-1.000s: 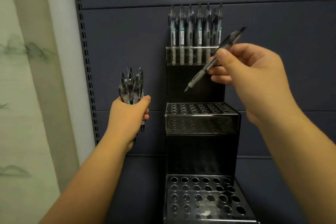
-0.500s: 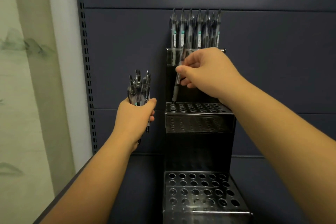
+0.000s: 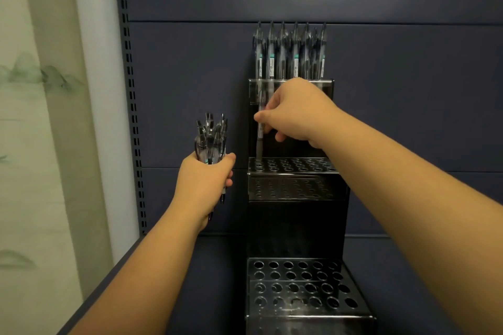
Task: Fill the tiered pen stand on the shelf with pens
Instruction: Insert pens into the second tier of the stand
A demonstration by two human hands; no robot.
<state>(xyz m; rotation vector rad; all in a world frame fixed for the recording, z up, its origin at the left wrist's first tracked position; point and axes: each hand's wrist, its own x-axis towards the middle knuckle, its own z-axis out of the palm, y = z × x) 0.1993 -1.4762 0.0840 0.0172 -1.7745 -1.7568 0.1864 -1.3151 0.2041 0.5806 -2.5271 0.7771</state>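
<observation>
A black three-tiered pen stand (image 3: 296, 228) with rows of round holes stands on the dark shelf. Several pens (image 3: 290, 53) stand upright in its top tier. My right hand (image 3: 295, 113) pinches one pen (image 3: 260, 141) held upright, its tip at the far-left hole of the middle tier (image 3: 292, 166). To the left of the stand, my left hand (image 3: 205, 185) grips a bundle of several pens (image 3: 211, 141), caps pointing up. The bottom tier (image 3: 299, 285) holds no pens.
The dark shelf floor (image 3: 217, 280) runs under the stand, with a dark back panel (image 3: 190, 76) behind. A slotted metal upright (image 3: 133, 117) marks the shelf's left side. Beyond it hangs a pale wall with a faint painted pattern (image 3: 40, 144).
My right hand swung the single pen from a slant in the air to upright and lowered it onto the middle tier's left hole. My left hand kept its bundle almost still.
</observation>
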